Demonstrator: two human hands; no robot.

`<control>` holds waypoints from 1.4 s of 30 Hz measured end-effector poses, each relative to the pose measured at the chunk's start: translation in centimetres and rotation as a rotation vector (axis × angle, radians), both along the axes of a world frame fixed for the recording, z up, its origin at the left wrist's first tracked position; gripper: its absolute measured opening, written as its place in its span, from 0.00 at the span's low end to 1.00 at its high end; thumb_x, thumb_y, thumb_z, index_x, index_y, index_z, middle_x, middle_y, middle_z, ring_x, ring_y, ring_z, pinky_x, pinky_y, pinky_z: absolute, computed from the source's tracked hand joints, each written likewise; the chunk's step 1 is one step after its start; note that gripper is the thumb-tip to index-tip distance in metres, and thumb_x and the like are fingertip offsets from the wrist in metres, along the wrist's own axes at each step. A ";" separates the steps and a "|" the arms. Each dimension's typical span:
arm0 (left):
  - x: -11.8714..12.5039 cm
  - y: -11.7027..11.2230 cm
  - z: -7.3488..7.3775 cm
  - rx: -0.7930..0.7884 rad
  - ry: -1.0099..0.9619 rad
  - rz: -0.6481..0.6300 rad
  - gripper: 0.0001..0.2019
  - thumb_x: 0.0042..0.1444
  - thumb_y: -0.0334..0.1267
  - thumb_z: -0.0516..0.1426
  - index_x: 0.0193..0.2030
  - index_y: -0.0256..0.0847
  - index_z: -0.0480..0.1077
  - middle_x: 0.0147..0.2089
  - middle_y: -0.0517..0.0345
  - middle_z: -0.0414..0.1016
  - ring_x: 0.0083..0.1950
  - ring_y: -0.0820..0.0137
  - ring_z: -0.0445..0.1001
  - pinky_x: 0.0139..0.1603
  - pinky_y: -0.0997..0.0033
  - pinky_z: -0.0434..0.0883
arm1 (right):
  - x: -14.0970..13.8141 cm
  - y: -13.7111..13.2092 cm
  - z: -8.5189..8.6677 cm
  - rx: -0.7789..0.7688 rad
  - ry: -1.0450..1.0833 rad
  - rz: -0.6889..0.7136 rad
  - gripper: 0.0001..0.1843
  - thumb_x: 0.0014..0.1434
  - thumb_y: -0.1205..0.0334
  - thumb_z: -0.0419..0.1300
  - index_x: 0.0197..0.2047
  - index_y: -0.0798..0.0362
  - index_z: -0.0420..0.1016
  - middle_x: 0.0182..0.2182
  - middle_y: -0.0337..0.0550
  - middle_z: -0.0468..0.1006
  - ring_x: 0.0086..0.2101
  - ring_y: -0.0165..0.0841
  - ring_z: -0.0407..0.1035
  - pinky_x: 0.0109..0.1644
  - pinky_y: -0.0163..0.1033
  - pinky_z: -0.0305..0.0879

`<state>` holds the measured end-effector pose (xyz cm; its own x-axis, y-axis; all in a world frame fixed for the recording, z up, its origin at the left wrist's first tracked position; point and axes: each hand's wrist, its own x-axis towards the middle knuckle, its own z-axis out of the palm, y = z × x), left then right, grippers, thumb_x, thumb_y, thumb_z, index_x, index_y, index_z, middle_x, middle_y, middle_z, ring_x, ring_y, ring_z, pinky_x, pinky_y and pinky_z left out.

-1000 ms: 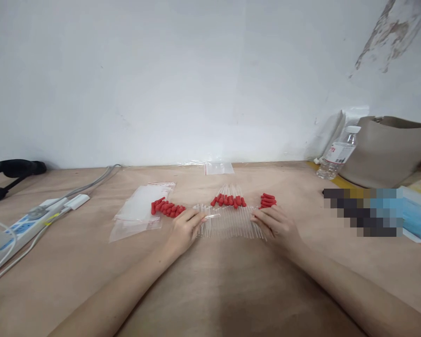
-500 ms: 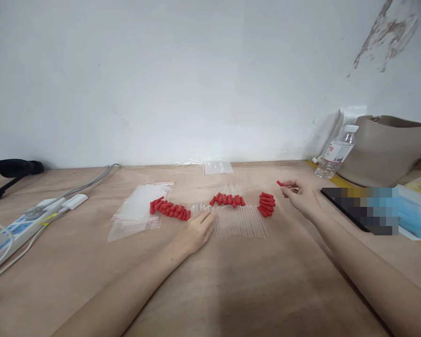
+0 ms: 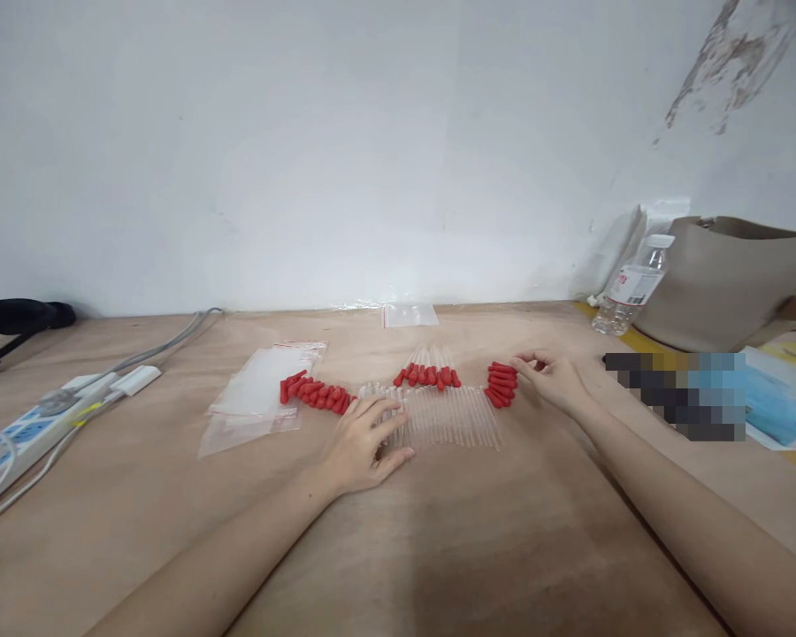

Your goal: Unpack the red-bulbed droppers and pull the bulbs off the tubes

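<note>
My left hand (image 3: 364, 447) lies with fingers spread over the left end of a row of thin clear tubes (image 3: 451, 416), thumb apart and nothing gripped. My right hand (image 3: 549, 380) is closed in a pinch at the outer end of the topmost red rubber bulb (image 3: 502, 365), at the right-hand stack of red bulbs (image 3: 501, 387). Behind the tubes, several clear droppers with red bulbs (image 3: 430, 377) fan out, their thin ends toward the wall. A curved row of red bulbs (image 3: 318, 394) sits left of the tubes, close to my left hand.
Clear zip bags (image 3: 256, 389) lie on the left, and another small bag (image 3: 411, 316) lies by the wall. A power strip (image 3: 36, 429) with cables is at far left. On the right stand a water bottle (image 3: 633, 287) and a grey bag (image 3: 723, 283), beside a blurred-out patch.
My right hand has moved left with a red rubber bulb, bringing it to the top of the right-hand stack. My left hand has spread its fingers and shifted slightly left and nearer.
</note>
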<state>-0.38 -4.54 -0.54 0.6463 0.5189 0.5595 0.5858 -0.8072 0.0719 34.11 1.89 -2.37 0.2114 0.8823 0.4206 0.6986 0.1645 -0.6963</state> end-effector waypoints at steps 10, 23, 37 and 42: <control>-0.4 0.4 0.0 -0.114 0.114 -0.064 0.23 0.52 0.49 0.55 0.54 0.42 0.64 0.56 0.48 0.65 0.60 0.58 0.58 0.60 0.48 0.53 | -7.5 -1.7 5.0 -0.030 -0.464 0.090 0.11 0.51 0.55 0.54 0.25 0.50 0.73 0.26 0.40 0.76 0.31 0.34 0.66 0.36 0.39 0.54; 0.4 0.5 0.0 -0.203 0.148 0.057 0.19 0.58 0.46 0.48 0.54 0.42 0.63 0.55 0.50 0.65 0.59 0.63 0.60 0.63 0.48 0.46 | -13.0 0.4 3.7 -0.343 -0.543 -0.006 0.17 0.56 0.54 0.49 0.43 0.54 0.69 0.35 0.50 0.76 0.39 0.41 0.69 0.42 0.44 0.54; -0.2 0.9 -0.8 0.034 -0.007 0.070 0.20 0.58 0.37 0.49 0.58 0.41 0.58 0.60 0.48 0.57 0.63 0.61 0.52 0.62 0.50 0.52 | -11.5 -0.8 5.5 -0.262 -0.388 0.066 0.19 0.59 0.54 0.46 0.45 0.54 0.70 0.32 0.44 0.76 0.35 0.33 0.68 0.35 0.35 0.56; 0.2 1.0 -0.4 0.232 -0.062 0.073 0.22 0.56 0.34 0.52 0.58 0.40 0.57 0.59 0.46 0.58 0.63 0.59 0.53 0.60 0.50 0.54 | -10.5 -5.0 4.1 0.066 -0.466 0.233 0.12 0.58 0.58 0.50 0.36 0.50 0.74 0.32 0.43 0.73 0.35 0.33 0.64 0.39 0.38 0.52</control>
